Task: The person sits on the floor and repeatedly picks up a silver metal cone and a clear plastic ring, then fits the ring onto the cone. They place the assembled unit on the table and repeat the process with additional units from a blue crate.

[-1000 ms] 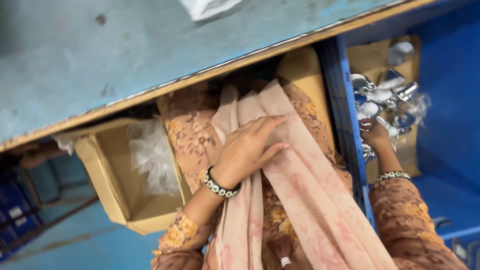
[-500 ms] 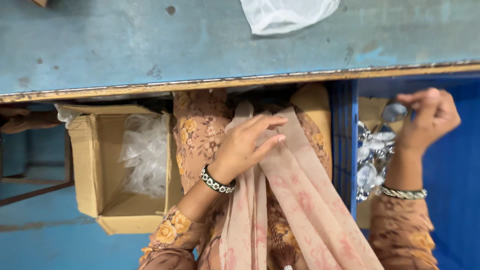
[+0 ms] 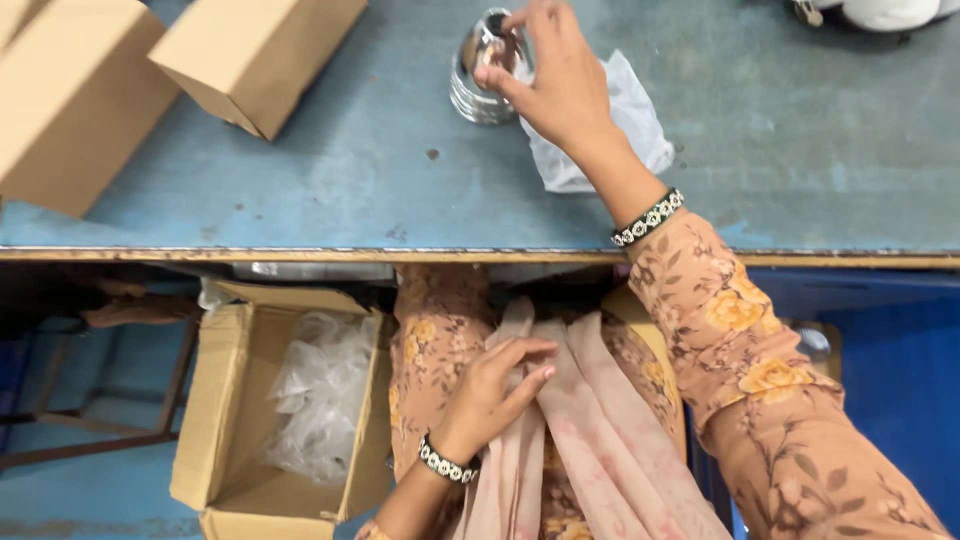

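Note:
My right hand (image 3: pixel 550 75) reaches over the blue-grey table (image 3: pixel 780 150) and grips a shiny round metal cup (image 3: pixel 484 68) by its rim, setting it against the tabletop. A crumpled clear plastic bag (image 3: pixel 610 130) lies just beneath the hand and wrist. My left hand (image 3: pixel 495 385) rests in my lap below the table edge, fingers spread on a pale pink scarf (image 3: pixel 590 450) over floral orange clothing. It holds nothing.
Two closed cardboard boxes (image 3: pixel 255 50) (image 3: pixel 65 95) sit at the table's left. Under the table on the left stands an open cardboard box (image 3: pixel 225 420) with clear plastic bags (image 3: pixel 320 390) inside. A blue crate (image 3: pixel 890 360) is at lower right.
My right hand has risen from the blue crate at my right side up onto the table, carrying a metal cup. The view tilted up toward the tabletop. The left hand stayed in my lap.

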